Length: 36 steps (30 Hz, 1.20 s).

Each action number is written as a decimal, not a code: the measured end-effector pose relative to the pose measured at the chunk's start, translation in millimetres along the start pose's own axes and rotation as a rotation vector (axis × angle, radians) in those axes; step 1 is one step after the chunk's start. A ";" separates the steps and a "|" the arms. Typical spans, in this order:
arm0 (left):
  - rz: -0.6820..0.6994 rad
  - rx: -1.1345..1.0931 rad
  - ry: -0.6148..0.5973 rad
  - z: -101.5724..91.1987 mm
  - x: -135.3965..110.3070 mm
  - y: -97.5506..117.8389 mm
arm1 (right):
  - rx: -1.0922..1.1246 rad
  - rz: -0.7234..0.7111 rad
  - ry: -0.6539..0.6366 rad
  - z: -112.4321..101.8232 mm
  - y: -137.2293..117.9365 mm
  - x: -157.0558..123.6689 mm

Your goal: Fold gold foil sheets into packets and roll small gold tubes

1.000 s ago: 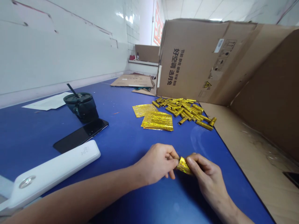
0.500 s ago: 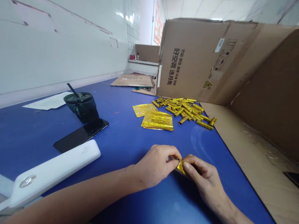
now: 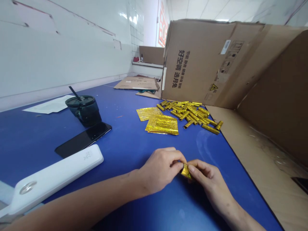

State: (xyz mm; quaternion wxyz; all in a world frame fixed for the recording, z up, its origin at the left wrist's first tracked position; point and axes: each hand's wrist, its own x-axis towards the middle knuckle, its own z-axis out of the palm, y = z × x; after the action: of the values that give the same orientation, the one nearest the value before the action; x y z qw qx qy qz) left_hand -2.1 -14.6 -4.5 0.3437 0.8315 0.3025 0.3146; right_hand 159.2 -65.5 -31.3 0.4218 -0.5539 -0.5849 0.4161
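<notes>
Both of my hands are close together at the near edge of the blue table [image 3: 125,147]. My left hand [image 3: 160,170] and my right hand [image 3: 207,181] pinch a small roll of gold holographic foil [image 3: 186,171] between their fingertips, with the fingers partly hiding it. Farther off lies a heap of several rolled gold foil tubes [image 3: 190,114]. To its left are flat gold foil sheets [image 3: 162,125] stacked on the table, and a second sheet [image 3: 147,114] lies behind them. Neither hand touches these.
A dark lidded cup with a straw [image 3: 84,110], a black phone [image 3: 83,139] and a long white device [image 3: 53,173] lie left of my arms. A paper sheet [image 3: 49,105] lies behind the cup. A large cardboard box [image 3: 204,61] stands beyond the table's right edge.
The foil piece has gone from a looser, wider fold to a tighter, smaller roll between my fingers. My hands have drawn closer together. The heap and the sheets have not moved.
</notes>
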 end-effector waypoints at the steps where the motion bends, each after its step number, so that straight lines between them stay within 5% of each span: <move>1: -0.029 -0.026 0.014 0.7 -0.1 -0.1 | -0.026 -0.011 0.026 0.2 -0.7 -0.3; 8: -0.274 -0.175 0.039 9.1 -2.4 -2.6 | -0.183 -0.170 0.186 4.0 0.6 -5.0; 18: -0.276 -0.188 0.087 18.7 -0.7 -11.1 | -0.557 -0.447 0.172 6.1 3.0 -9.2; 28: -0.311 -0.290 0.121 18.8 0.1 -14.8 | -0.334 -0.214 0.108 9.9 -0.6 -7.2; 32: -0.401 -0.468 0.082 20.4 -0.8 -13.4 | -0.313 -0.234 0.102 9.1 -0.2 -6.1; 36: -0.324 -0.533 0.044 21.9 -0.6 -13.2 | -0.365 -0.272 0.085 8.0 0.9 -6.9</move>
State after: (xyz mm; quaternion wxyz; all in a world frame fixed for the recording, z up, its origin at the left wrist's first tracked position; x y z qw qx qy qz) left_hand 9.8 -15.7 -27.1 0.5885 0.6460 0.3455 0.3420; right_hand 152.1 -72.5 -34.8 0.3913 -0.5542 -0.7013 0.2190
